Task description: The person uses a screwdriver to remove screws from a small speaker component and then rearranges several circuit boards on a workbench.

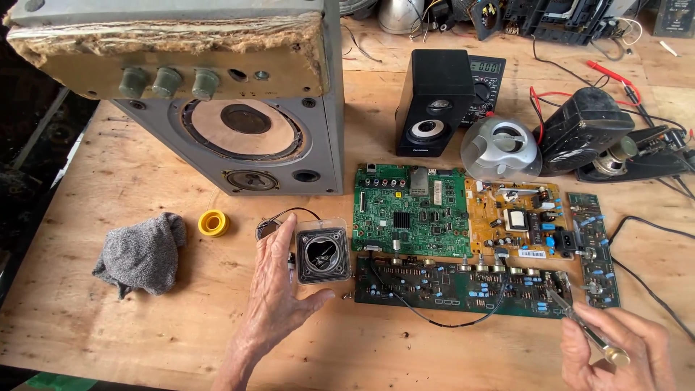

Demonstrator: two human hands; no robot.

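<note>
Metal tweezers (588,329) pinched in my right hand (615,355), tip on dark board (456,286) | left hand (279,289) open beside square speaker (323,255) | risk: slipping tip could scratch components.

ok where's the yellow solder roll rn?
Head view, left of centre on the wooden table: the yellow roll lies between the grey cloth and the left hand, just below the big grey speaker.
</note>
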